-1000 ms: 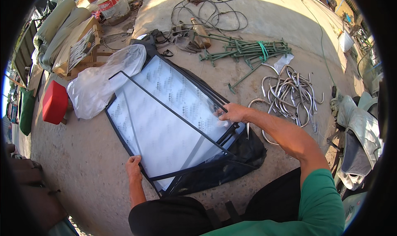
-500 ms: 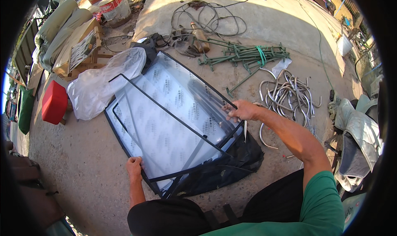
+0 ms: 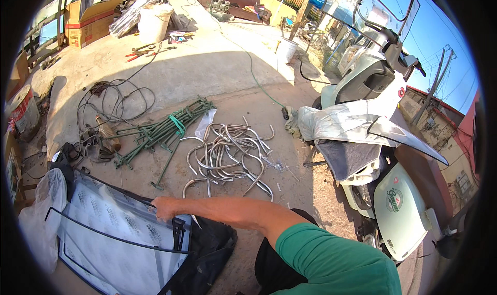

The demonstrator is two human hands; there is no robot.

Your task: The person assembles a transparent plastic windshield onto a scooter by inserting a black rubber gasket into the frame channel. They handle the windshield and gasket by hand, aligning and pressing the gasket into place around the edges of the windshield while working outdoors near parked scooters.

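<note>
At the lower left, a stack of clear, black-edged plastic panels [image 3: 116,220] lies on the ground, with patterned film showing through. My right hand [image 3: 164,208] is closed on the black rim at the panels' right side; its fingertips are partly hidden. A loose black-edged strip crosses the top of the stack. Crumpled black sheeting [image 3: 215,243] lies under the near right end. Against the stack's left side rests a translucent plastic bag [image 3: 44,222]. My left hand is out of the picture.
Beyond my right arm are a pile of bent silver metal tubes [image 3: 228,158] and a tied bundle of green metal rods [image 3: 163,129]. A coiled cable [image 3: 116,101] lies farther back. A pale scooter [image 3: 357,124] stands at the right. White bucket [image 3: 155,23] and cardboard box [image 3: 90,26] stand at the back.
My view has swung to the right, bringing the scooter in and shifting the panels to the lower left. My left hand has left the picture; my right hand stays at the panels' edge.
</note>
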